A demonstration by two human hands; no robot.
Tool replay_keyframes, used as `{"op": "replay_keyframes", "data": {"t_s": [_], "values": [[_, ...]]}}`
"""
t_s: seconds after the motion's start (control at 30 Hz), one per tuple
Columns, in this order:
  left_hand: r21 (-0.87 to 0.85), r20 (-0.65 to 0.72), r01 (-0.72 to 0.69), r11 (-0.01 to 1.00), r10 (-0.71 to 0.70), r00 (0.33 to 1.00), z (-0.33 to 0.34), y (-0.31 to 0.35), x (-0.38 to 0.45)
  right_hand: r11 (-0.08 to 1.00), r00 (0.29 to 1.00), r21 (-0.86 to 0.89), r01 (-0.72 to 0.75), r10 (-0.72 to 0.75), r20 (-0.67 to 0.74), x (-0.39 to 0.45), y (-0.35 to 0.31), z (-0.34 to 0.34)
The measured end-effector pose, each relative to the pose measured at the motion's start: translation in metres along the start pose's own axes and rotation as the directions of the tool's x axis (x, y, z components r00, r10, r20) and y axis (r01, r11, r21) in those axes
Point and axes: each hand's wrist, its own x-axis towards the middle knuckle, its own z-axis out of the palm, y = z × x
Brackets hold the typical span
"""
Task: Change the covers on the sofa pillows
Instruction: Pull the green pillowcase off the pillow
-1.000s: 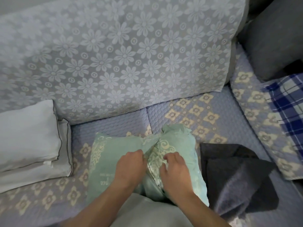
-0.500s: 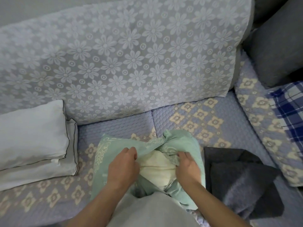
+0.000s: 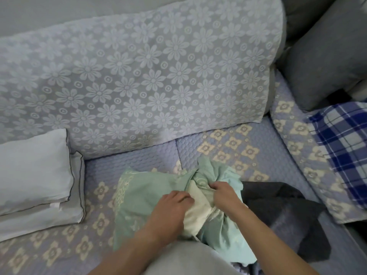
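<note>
Bare quilted seat (image 3: 139, 155) is seen beyond both hands. The green cover (image 3: 143, 193) lies under them, its opening's edges spread off the cream pillow (image 3: 196, 211): one edge is pinched by the left hand (image 3: 170, 209), the other gripped by the right hand (image 3: 226, 197).

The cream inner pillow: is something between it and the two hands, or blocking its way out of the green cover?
The green cover is open at the middle, so the cream inner pillow shows there. The left hand and right hand grip the opening's edges. Only bunched cover fabric still wraps the pillow's ends.
</note>
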Motion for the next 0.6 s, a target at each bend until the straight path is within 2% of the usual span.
{"op": "replay_keyframes", "data": {"t_s": [0.03,0.1,0.17,0.2,0.27,0.33,0.4,0.5,0.6], "values": [[-0.003,0.036,-0.012,1.0,0.012,0.999,0.004,0.004,0.0,0.986,0.999,0.163,-0.033,0.03,0.019,-0.004,-0.005,0.003],[-0.045,0.049,0.02,0.999,-0.018,0.999,0.003,0.011,0.0,0.918,0.995,0.385,-0.091,0.067,0.077,-0.015,-0.016,0.006],[-0.205,-0.018,0.177,0.963,-0.185,0.983,-0.003,0.01,0.001,0.804,0.986,0.58,-0.133,0.047,0.161,-0.025,-0.024,0.008],[-0.294,-0.015,0.287,0.912,-0.305,0.952,-0.006,0.008,0.003,0.745,0.98,0.65,-0.154,0.033,0.195,-0.027,-0.025,0.009],[-0.346,0.074,0.469,0.812,-0.475,0.877,-0.008,0.003,0.007,0.666,0.975,0.725,-0.174,0.015,0.22,-0.029,-0.029,0.01],[-0.232,0.17,0.524,0.819,-0.497,0.851,-0.01,0.005,0.011,0.625,0.978,0.76,-0.176,0.022,0.208,-0.03,-0.036,0.011],[-0.037,0.18,0.496,0.868,-0.482,0.857,-0.011,0.012,0.013,0.619,0.98,0.765,-0.177,0.042,0.193,-0.031,-0.044,0.011],[0.189,0.124,0.401,0.897,-0.427,0.896,-0.004,0.012,0.013,0.675,0.985,0.722,-0.155,0.053,0.162,-0.035,-0.053,0.014],[0.232,0.151,0.344,0.91,-0.383,0.911,-0.005,0.005,0.016,0.773,0.994,0.63,-0.076,0.011,0.106,-0.041,-0.057,0.019]]}}
